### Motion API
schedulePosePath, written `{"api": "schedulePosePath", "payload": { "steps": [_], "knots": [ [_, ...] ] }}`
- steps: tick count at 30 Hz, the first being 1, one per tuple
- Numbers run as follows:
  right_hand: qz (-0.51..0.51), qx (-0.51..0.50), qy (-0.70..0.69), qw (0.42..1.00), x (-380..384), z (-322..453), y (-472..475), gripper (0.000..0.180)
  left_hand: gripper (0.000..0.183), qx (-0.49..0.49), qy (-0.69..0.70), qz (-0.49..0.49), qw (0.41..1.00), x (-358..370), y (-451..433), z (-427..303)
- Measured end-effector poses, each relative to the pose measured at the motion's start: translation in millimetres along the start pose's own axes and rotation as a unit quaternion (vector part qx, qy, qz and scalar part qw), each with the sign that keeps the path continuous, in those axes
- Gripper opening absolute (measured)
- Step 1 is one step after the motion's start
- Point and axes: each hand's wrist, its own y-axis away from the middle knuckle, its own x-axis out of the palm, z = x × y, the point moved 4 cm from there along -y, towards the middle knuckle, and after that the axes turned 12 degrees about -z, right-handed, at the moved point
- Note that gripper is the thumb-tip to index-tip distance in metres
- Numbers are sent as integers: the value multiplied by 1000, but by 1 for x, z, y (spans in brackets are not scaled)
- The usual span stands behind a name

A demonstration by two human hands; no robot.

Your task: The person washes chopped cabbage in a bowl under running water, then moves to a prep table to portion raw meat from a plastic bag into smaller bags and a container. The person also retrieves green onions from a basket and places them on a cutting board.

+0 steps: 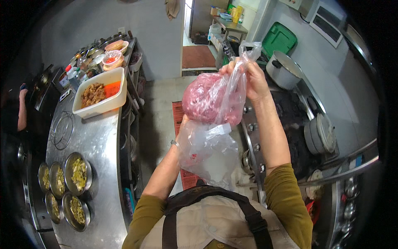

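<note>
A clear plastic bag [214,99] filled with pinkish-red raw meat hangs in front of me above the floor. My right hand [253,79] grips its gathered, twisted neck, and the loose end sticks up above my fingers. From below, my left hand [184,123] supports the lower left of the bag. Most of that hand is hidden behind the meat and a second, slack translucent bag [208,155], which drapes down toward my chest and bears a small red mark. Whether the two pieces of plastic are joined, I cannot tell.
On the left, a steel counter [99,143] carries metal bowls [77,176] of greenish food and a plastic tub [99,93] of browned pieces in red oil. A stove [289,124] with a large pot [284,70] stands right. Another person's arm [21,109] shows far left.
</note>
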Motion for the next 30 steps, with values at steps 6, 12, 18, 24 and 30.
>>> {"api": "schedulePosePath", "payload": {
  "steps": [6, 12, 18, 24, 30],
  "knots": [
    [59, 15, -40, 997, -69, -14, -86, 37, 41, 17, -10, -15, 1000, 9, -115, 4],
    [79, -3, -28, 996, -122, -44, -179, 45, 39, 28, -31, -16, 999, -3, -232, -10],
    [97, -48, 10, 994, -168, -70, -290, 49, 38, 31, -43, -17, 998, -38, -361, -43],
    [27, -59, 210, 976, -200, -81, -412, 47, 37, 22, -51, -31, 998, -65, -473, -80],
    [226, -118, 283, 925, -202, -110, -489, 36, 36, 38, -51, -44, 997, -79, -571, -88]
  ]
}}
